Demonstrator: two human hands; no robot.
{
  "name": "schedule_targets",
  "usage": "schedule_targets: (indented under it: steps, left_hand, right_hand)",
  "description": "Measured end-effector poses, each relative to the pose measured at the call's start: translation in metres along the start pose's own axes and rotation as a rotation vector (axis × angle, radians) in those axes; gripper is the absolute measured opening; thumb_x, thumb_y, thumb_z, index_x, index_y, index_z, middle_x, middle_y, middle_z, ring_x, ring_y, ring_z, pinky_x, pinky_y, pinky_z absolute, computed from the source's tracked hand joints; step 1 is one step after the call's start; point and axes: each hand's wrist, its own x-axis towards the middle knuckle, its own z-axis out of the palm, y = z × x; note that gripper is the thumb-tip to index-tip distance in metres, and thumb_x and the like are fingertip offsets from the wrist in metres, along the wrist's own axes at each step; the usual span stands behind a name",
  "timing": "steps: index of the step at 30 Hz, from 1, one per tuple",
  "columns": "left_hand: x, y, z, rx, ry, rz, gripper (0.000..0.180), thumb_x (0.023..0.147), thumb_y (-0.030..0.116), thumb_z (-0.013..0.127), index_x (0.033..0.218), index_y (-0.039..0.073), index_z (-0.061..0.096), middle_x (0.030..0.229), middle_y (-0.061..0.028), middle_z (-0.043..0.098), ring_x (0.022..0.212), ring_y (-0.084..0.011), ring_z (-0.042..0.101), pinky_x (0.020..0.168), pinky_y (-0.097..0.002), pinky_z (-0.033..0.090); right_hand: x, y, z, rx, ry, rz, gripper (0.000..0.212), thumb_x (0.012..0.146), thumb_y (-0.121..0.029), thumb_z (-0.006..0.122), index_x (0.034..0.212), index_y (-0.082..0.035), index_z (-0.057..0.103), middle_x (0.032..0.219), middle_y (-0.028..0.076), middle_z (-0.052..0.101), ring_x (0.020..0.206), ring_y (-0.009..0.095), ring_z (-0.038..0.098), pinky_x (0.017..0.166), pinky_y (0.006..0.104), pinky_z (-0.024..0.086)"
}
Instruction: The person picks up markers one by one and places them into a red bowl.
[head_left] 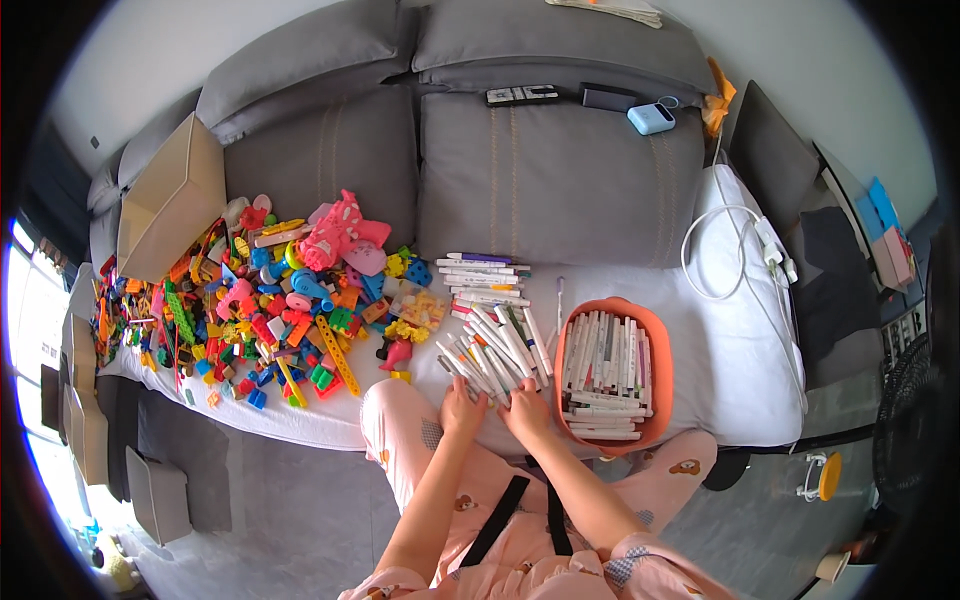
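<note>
A fanned bunch of white markers [484, 362] lies on the white cover, just in front of my knees. My left hand [460, 408] grips its near left end, fingers curled in among the barrels. At the near right end my right hand [525, 410] has its fingers closed on the same bunch. Behind it, more white markers [482, 280] lie crosswise in a stack, one with a purple stripe on top. To the right stands an orange bin [660, 345] with many markers [605, 355] in it, most lengthwise and several crosswise at the near end.
A large heap of colourful toys and blocks [270, 310] spreads over the left side, beside a tipped beige box [165, 200]. One slim pen [560, 300] lies behind the orange bin. A white cable with a power strip [770, 245] lies at right; a light-blue device [652, 117] sits farther back.
</note>
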Motion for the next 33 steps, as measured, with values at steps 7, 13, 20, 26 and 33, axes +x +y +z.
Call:
schedule_targets:
  steps: [7,13,20,26,33]
  left_hand:
    - [0.002,0.006,-0.006,0.047,-0.026,0.064,0.024,0.08,0.024,0.062,0.093,0.004,0.057,0.086,-0.0205,0.061,0.076,-0.036,0.061,0.066,-0.0443,0.048]
    - [-0.025,0.082,-0.001,-0.225,0.206,0.125,0.018,0.08,0.013,0.063,0.096,0.006,0.058,0.087,-0.0136,0.058,0.064,-0.0271,0.055,0.061,-0.0374,0.047]
    - [-0.026,0.189,0.047,-0.068,0.001,0.594,0.024,0.078,0.02,0.062,0.1,0.011,0.063,0.091,-0.0117,0.06,0.084,-0.0324,0.06,0.07,-0.0424,0.05]
    - [-0.028,0.197,0.056,-0.002,-0.012,0.573,0.022,0.079,0.018,0.06,0.1,0.01,0.064,0.093,-0.0106,0.06,0.087,-0.0321,0.059,0.074,-0.0423,0.049]
    - [-0.016,0.087,0.021,-0.015,0.218,0.299,0.021,0.077,0.008,0.062,0.097,0.008,0.061,0.096,-0.0142,0.056,0.082,-0.0318,0.058,0.07,-0.0409,0.048]
  right_hand:
    - [-0.026,-0.006,-0.037,0.633,0.133,0.134,0.024,0.081,-0.022,0.067,0.082,0.0,0.059,0.071,0.01,0.065,0.055,0.023,0.06,0.055,0.0324,0.048]
    - [-0.055,0.018,-0.079,1.173,0.266,0.28,0.02,0.092,-0.019,0.057,0.09,0.001,0.052,0.063,0.007,0.064,0.042,0.009,0.051,0.04,0.0215,0.037]
    - [-0.057,0.091,-0.094,1.362,0.486,0.573,0.019,0.091,-0.019,0.056,0.093,0.0,0.053,0.062,0.008,0.062,0.041,0.01,0.048,0.04,0.0228,0.036]
    - [-0.053,0.099,-0.101,1.305,0.469,0.655,0.031,0.09,-0.014,0.058,0.115,0.002,0.051,0.061,0.005,0.059,0.044,0.009,0.049,0.042,0.023,0.037]
    - [-0.033,0.026,-0.061,0.761,0.38,0.055,0.014,0.087,-0.009,0.058,0.1,-0.006,0.061,0.071,0.009,0.063,0.058,0.017,0.06,0.054,0.0283,0.046]
